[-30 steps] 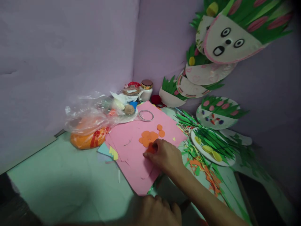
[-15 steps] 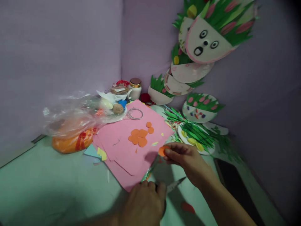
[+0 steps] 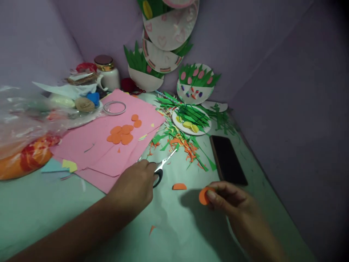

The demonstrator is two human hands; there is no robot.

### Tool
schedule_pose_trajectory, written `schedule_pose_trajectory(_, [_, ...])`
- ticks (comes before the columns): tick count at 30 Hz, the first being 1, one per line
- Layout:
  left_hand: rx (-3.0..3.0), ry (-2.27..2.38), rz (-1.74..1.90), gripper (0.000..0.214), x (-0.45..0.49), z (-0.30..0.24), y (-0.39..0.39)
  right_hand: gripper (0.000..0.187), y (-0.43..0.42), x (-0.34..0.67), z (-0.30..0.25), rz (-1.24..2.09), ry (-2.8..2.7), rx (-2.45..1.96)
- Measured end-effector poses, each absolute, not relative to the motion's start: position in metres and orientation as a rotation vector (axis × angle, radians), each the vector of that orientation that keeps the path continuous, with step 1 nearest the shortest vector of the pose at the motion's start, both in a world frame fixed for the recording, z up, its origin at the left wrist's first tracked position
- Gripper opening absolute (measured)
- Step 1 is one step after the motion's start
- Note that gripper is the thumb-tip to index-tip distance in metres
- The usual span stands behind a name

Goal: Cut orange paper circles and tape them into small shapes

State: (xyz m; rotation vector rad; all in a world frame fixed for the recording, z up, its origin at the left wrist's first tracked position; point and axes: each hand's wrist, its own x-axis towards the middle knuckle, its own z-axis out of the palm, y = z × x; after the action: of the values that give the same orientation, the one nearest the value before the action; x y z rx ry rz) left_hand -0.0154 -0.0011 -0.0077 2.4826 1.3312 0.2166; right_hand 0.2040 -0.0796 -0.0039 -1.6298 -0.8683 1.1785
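Note:
My left hand [image 3: 136,183] rests closed over the black handles of a pair of scissors [image 3: 163,166] lying on the pale green table [image 3: 81,218]; the blades point up and right toward paper scraps. My right hand [image 3: 231,203] pinches a small orange paper circle [image 3: 203,196] just above the table. A half-round orange piece [image 3: 179,186] lies between the hands. Several orange paper circles [image 3: 121,134] sit in a cluster on pink paper sheets [image 3: 109,145].
A black phone [image 3: 227,160] lies right of green and orange paper scraps [image 3: 185,143]. Paper-plate crafts [image 3: 192,122] with green strips stand against the purple wall. A jar [image 3: 107,72], a ring [image 3: 114,107] and a plastic bag [image 3: 27,123] with orange contents are at left.
The view swung down and right. My right hand lifted an orange circle off the pink paper and brought it near. My left hand reached forward onto the scissors.

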Motion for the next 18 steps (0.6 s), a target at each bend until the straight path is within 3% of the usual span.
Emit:
schedule_pose_trajectory(4, [2.81, 1.039, 0.553, 0.033, -0.009, -0.014, -0.022, 0.017, -0.098, 0.202, -0.014, 1.114, -0.747, -1.673])
schedule_pose_trajectory(7, [2.949, 0.722, 0.252, 0.033, 0.001, -0.019, -0.028, 0.02, -0.104, 0.2, -0.019, 1.15, -0.65, -1.64])
schedule_pose_trajectory(11, [2.963, 0.737, 0.121, 0.034, 0.014, -0.019, -0.012, 0.027, -0.1, 0.192, -0.021, 1.262, -0.541, -1.579])
schedule_pose_trajectory(18, [2.646, 0.704, 0.732, 0.026, 0.025, -0.012, -0.024, 0.043, -0.083, 0.178, -0.025, 1.458, -0.43, -1.443])
